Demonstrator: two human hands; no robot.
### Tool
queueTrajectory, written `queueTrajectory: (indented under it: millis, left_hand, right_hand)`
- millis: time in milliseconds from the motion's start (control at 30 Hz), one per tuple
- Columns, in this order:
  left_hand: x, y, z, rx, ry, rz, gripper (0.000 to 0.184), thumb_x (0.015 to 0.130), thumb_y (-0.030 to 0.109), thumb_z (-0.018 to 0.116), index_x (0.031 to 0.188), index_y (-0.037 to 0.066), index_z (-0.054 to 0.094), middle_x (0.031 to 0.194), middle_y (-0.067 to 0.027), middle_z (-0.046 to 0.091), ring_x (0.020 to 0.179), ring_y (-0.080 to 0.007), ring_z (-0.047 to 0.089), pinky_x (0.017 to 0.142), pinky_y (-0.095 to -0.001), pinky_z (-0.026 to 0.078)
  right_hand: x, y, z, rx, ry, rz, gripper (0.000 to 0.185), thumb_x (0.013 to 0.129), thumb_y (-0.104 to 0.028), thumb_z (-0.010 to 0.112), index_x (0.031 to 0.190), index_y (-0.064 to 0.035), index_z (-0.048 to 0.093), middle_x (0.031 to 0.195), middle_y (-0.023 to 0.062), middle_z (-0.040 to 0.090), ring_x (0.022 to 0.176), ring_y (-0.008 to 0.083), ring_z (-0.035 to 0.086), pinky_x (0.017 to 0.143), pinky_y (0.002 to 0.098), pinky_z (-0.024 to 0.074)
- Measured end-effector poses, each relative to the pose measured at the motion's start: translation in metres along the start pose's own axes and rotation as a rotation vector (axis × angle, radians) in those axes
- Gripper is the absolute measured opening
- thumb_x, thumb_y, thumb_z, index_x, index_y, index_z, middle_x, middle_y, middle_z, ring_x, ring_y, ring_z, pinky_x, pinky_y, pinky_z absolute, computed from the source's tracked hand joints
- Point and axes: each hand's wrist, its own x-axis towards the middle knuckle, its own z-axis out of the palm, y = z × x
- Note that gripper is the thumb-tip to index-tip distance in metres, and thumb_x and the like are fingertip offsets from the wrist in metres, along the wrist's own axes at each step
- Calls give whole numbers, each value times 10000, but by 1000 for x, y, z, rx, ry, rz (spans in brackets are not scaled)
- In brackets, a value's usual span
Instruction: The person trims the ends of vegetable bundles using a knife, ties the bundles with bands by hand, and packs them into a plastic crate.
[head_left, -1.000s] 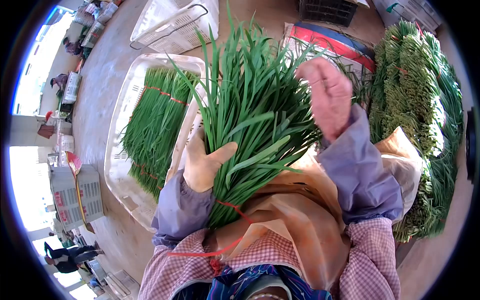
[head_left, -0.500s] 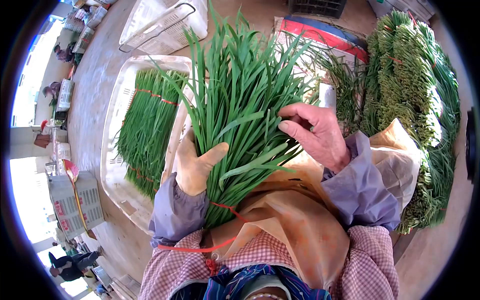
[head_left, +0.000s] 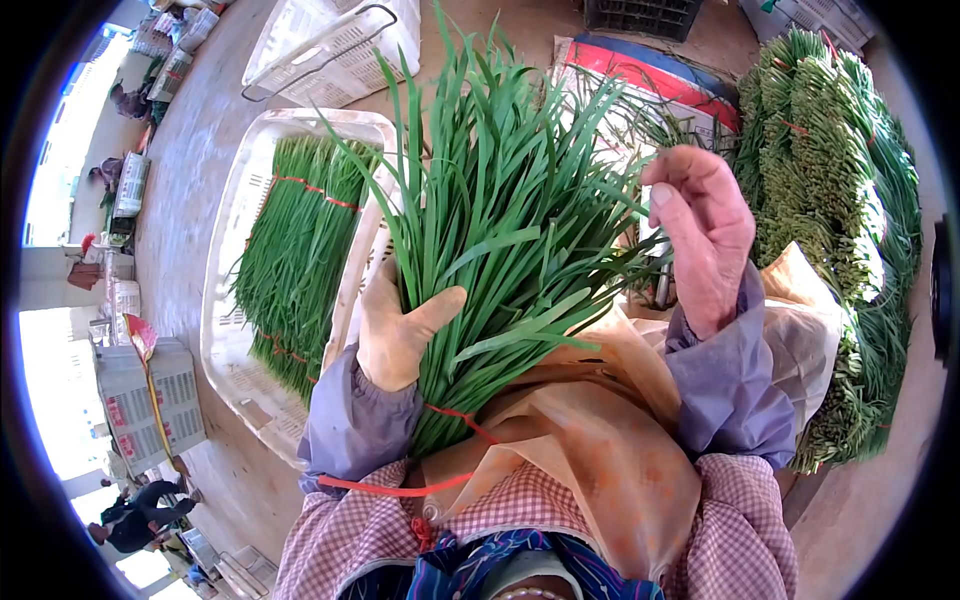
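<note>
My left hand (head_left: 398,325), in a pale glove, grips a thick bunch of long green leaves (head_left: 510,230) over my lap, its thumb across the front. A red tie (head_left: 462,415) lies around the bunch near its lower end, with a loose red strip trailing left. My right hand (head_left: 703,225) is bare and raised to the right of the bunch, its fingers curled toward the thumb. Some leaf tips reach close to those fingers; whether a thin leaf is pinched there is too small to tell.
At the left, a white crate (head_left: 222,340) holds tied green bundles. Stacked bundles (head_left: 820,170) stand on the right. Behind are a red-and-blue sack (head_left: 660,75), a white crate (head_left: 335,55) and a black crate (head_left: 645,15). People are visible at the far left.
My right hand touched the leaves half a second ago and has since moved right and up, away from the bunch. My left hand keeps its grip.
</note>
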Motion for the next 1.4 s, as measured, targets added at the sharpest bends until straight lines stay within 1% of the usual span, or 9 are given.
queueTrajectory:
  millis: [67, 167, 233, 533, 767, 1033, 1200, 1300, 1400]
  left_hand:
    - [1, 2, 3, -22, -2, -5, 476, 815, 62, 730, 1230, -81, 544, 1119, -118, 668, 964, -179, 637, 896, -321, 499]
    - [3, 4, 5, -53, -11, 13, 484, 812, 54, 726, 1238, -77, 538, 1124, -113, 664, 974, -178, 631, 904, -321, 495]
    - [2, 4, 5, -55, -14, 20, 491, 808, 49, 723, 1243, -75, 534, 1126, -111, 661, 979, -176, 628, 907, -321, 493]
    - [3, -3, -1, 21, 11, -4, 519, 795, 62, 738, 1251, -67, 528, 1118, -101, 659, 968, -166, 622, 901, -314, 490]
    - [2, -3, -4, 3, 22, -80, 546, 789, 87, 759, 1260, -57, 525, 1116, -95, 655, 967, -160, 616, 897, -311, 489]
    - [0, -6, -3, -14, -6, -34, 542, 804, 78, 742, 1273, -60, 507, 1120, -91, 647, 970, -158, 609, 908, -310, 483]
    - [-4, 2, 0, 180, 6, -29, 582, 808, 66, 737, 1308, -68, 470, 1161, -116, 628, 1018, -177, 596, 942, -322, 468]
    - [-2, -3, 1, 186, 2, 42, 638, 803, 68, 745, 1343, -72, 436, 1202, -135, 609, 1066, -193, 584, 968, -330, 455]
    - [1, 6, 4, 235, -53, 153, 728, 794, 75, 760, 1395, -70, 377, 1251, -149, 586, 1123, -203, 569, 999, -330, 437]
  right_hand:
    - [1, -24, -4, -122, -207, 0, 87, 927, -32, 619, 965, 21, 677, 786, 20, 654, 706, 70, 583, 604, 217, 468]
    - [-2, -9, 12, -443, -504, 37, 167, 880, -134, 702, 823, 21, 681, 575, 65, 560, 515, 96, 503, 476, 286, 401]
    - [-4, -2, 23, -448, -509, 189, 229, 847, -188, 740, 798, 24, 668, 551, 94, 518, 481, 117, 477, 459, 314, 376]
    - [-3, 30, 23, -164, -518, 373, 125, 866, -63, 666, 789, 32, 638, 612, -33, 551, 568, 23, 464, 488, 245, 374]
    - [-7, 17, 18, -63, -358, 291, 121, 884, -47, 663, 998, -8, 656, 739, -64, 583, 663, 18, 491, 577, 199, 390]
    - [-3, 15, 34, -401, -530, 142, 230, 854, -199, 708, 780, 17, 680, 580, 102, 597, 502, 130, 537, 491, 309, 429]
    - [-5, 36, 26, -17, -372, 229, 141, 859, -73, 656, 732, -13, 638, 604, -72, 518, 552, 15, 421, 481, 223, 323]
    - [7, 37, -2, 127, -99, 317, 143, 887, -57, 637, 745, -41, 646, 637, -82, 524, 570, -2, 403, 506, 199, 301]
    - [16, 47, -28, -323, 84, 15, 17, 884, 6, 616, 891, 1, 631, 722, -22, 585, 639, 60, 505, 579, 233, 424]
